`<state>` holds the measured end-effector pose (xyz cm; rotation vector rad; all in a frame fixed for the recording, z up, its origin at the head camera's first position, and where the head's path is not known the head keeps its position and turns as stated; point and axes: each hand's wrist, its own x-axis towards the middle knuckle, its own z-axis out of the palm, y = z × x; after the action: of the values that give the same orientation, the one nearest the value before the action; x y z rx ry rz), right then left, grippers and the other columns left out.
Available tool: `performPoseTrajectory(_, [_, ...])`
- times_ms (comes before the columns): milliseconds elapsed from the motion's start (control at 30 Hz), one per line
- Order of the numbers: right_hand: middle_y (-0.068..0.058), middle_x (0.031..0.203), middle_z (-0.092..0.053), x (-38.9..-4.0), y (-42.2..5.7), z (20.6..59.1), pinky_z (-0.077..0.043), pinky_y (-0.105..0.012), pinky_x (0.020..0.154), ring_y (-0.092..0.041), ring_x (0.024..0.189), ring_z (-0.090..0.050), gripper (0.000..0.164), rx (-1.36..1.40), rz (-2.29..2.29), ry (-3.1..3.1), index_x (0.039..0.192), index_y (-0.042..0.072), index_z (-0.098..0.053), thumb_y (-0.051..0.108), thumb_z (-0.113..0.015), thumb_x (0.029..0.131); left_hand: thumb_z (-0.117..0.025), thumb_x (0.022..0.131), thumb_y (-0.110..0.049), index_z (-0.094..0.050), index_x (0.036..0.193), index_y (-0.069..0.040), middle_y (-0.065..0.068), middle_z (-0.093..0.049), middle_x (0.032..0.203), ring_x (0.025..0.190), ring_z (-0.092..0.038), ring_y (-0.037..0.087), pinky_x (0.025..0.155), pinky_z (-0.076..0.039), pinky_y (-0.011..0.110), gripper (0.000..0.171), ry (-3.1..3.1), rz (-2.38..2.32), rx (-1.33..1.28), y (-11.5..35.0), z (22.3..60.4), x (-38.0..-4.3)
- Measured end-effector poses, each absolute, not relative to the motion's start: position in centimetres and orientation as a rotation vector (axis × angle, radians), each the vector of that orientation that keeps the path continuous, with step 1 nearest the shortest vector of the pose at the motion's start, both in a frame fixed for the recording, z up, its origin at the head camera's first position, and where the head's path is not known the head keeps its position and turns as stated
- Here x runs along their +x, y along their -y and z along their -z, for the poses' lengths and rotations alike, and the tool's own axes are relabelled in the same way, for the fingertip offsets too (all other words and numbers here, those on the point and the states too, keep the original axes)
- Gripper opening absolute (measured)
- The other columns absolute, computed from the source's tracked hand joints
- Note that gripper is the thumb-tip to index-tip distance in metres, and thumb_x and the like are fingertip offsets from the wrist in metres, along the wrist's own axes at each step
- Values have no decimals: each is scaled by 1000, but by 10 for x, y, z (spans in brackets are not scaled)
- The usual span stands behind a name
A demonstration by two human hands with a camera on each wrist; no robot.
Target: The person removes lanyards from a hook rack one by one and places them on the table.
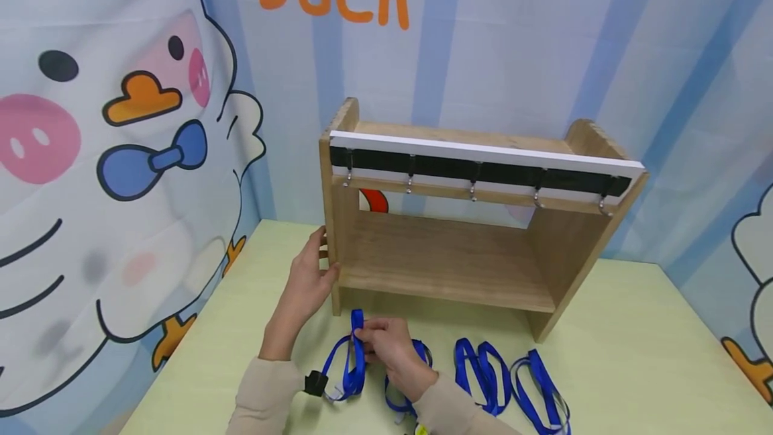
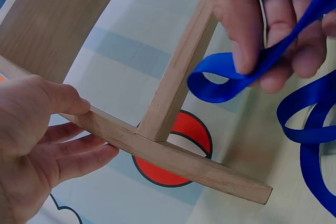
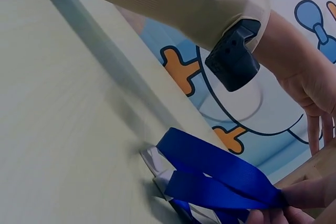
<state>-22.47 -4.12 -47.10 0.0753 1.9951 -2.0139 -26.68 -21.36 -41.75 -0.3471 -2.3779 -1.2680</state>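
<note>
A small wooden shelf rack (image 1: pixel 435 254) stands on the table. My left hand (image 1: pixel 306 286) grips its left side panel, thumb and fingers on either side of the panel's edge in the left wrist view. My right hand (image 1: pixel 395 354) pinches a blue lanyard (image 1: pixel 355 378) between thumb and fingers, just in front of the rack's lower left. In the left wrist view, a loop of the lanyard (image 2: pixel 212 90) sticks out past the right thumb. The rest of the ribbon hangs down from the fingers in the right wrist view.
A white rail (image 1: pixel 483 150) with a black strip and several metal hooks (image 1: pixel 473 190) runs along the rack's top front. More blue lanyards (image 1: pixel 483 374) lie on the pale table (image 1: pixel 640 354) to the right. A duck-patterned cloth (image 1: pixel 507 39) hangs behind.
</note>
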Motion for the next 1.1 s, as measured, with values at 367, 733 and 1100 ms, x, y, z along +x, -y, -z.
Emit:
performPoseTrajectory(367, [-2, 79, -63, -227, 37, 473, -43, -22, 53, -12, 65, -54, 14, 68, 1947, -2121, 103, -6, -71, 2, -71, 91, -62, 94, 3, -31, 152, 5, 30, -50, 139, 116, -60, 44, 80, -62, 47, 66, 2393, 1268, -341, 211, 415, -268])
performPoseTrajectory(733, [-9, 88, -67, -229, 37, 475, -51, -19, 52, -10, 59, -58, 16, 86, 1992, -2070, 106, -10, -67, -3, -68, 92, -62, 95, 3, -29, 152, 4, 31, -49, 141, 118, -59, 46, 84, -60, 50, 66, 2392, 1301, -333, 212, 416, -265])
performPoseTrajectory(1100, [-12, 84, -69, -227, 34, 475, -53, -19, 52, -10, 56, -61, 15, 63, 1993, -2030, 106, -9, -69, -6, -64, 92, -62, 96, 3, -29, 153, 4, 30, -48, 141, 119, -59, 45, 85, -60, 50, 66, 2404, 1279, -320, 212, 417, -265])
